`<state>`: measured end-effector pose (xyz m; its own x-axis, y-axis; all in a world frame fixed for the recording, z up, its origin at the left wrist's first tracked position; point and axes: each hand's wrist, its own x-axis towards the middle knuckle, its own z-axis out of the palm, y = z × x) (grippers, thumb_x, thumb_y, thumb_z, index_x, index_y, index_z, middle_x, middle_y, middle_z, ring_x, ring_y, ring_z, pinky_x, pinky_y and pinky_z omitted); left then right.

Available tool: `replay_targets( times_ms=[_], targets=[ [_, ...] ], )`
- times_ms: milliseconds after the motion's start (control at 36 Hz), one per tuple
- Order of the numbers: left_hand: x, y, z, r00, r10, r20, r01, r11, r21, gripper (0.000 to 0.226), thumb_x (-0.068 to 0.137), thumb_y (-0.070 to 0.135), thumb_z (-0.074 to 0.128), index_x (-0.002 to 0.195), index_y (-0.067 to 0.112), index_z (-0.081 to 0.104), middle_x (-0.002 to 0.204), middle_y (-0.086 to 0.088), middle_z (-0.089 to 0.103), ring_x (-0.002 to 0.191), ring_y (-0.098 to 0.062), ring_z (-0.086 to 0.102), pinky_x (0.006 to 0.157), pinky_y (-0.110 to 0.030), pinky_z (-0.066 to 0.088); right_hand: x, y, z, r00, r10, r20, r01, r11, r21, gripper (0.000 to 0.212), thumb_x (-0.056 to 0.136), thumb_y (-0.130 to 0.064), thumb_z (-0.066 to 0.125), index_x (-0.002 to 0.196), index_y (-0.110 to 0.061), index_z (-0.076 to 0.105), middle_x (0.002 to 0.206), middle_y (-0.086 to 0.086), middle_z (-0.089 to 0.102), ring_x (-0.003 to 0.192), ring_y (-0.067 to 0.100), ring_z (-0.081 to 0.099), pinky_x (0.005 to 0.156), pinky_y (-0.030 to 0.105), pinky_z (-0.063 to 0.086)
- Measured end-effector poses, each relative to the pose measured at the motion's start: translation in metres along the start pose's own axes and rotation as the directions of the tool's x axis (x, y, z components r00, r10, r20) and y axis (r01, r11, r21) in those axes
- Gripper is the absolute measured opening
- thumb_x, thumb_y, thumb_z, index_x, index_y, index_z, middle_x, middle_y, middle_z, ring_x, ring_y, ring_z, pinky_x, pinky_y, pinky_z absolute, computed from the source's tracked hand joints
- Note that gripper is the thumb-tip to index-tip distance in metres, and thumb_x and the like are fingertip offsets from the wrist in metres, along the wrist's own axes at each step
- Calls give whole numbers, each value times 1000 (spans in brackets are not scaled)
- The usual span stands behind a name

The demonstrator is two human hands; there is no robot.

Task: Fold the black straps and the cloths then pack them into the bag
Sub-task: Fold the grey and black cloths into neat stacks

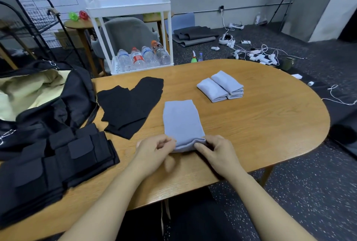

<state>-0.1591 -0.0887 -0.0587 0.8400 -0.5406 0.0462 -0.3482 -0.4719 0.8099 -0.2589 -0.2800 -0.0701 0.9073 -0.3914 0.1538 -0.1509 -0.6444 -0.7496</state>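
Grey cloth [182, 122] flat, near edge rolled up; two folded grey cloths [221, 87] beyond it; black cloths [131, 105], black straps [58, 163], open black bag [48, 93] left of it.

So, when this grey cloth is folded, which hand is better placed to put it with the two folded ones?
Probably the right hand. The folded cloths lie on the far right of the table, on its side. The left hand would need to cross over the grey cloth.
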Motion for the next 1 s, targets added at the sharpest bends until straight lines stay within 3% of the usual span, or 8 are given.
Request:
replay_targets(
  times_ms=[111,194,250,361,528,611,806,1000],
  targets=[
    [-1,-5,6,999,-27,22,29,997,-78,41,66,68,65,101,45,69,95,18,73,96,-4,67,102,-46,44,10,6,11,992,98,-78,-86,986,144,51,77,-62,52,79,-14,67,72,3,68,74,24,63,74,46,50],
    [2,-3,15,990,-56,-128,54,998,-19,26,76,61,60,85,38,68,77,21,70,78,2,64,99,-51,42,14,1,16,978,152,-142,-131,980,147,43,79,-59,56,72,-18,65,65,0,65,70,22,60,72,41,48],
    [6,-2,21,966,-69,-250,82,996,40,23,87,50,61,72,33,63,63,23,63,67,3,58,98,-43,36,15,-1,19,967,187,-175,-171,980,100,34,86,-49,62,64,-23,57,59,-3,57,69,21,55,67,36,40],
    [13,2,30,931,-41,-362,113,977,180,32,94,48,54,70,28,59,62,16,61,71,-1,55,83,-30,21,19,-6,23,947,218,-235,-222,975,11,25,90,-42,64,71,-26,59,65,-5,59,77,24,56,71,34,38],
    [22,3,35,917,-30,-397,194,904,380,36,95,54,48,71,27,56,58,11,59,62,0,50,81,-30,18,22,-11,27,945,187,-267,-248,944,-216,30,95,-44,56,104,-19,69,103,-2,70,100,21,55,81,34,34],
    [25,-1,37,911,-2,-413,220,849,480,34,93,54,51,71,29,55,55,12,55,68,-6,53,81,-29,12,24,-12,28,942,199,-272,-276,918,-285,34,96,-47,53,112,-20,66,110,-3,68,102,20,53,83,33,36],
    [24,-4,38,912,-19,-410,251,816,522,25,94,51,50,79,31,54,57,13,51,81,-8,46,81,-29,9,26,-12,24,924,263,-277,-346,884,-314,26,94,-50,53,95,-23,53,93,-6,54,88,14,40,71,29,29],
    [25,-2,33,938,4,-347,167,871,463,17,96,37,52,82,29,50,83,14,53,87,-10,44,77,-30,12,26,-9,24,933,224,-281,-309,901,-305,28,94,-45,57,78,-24,47,86,-7,46,85,15,38,72,29,28]
  ],
)
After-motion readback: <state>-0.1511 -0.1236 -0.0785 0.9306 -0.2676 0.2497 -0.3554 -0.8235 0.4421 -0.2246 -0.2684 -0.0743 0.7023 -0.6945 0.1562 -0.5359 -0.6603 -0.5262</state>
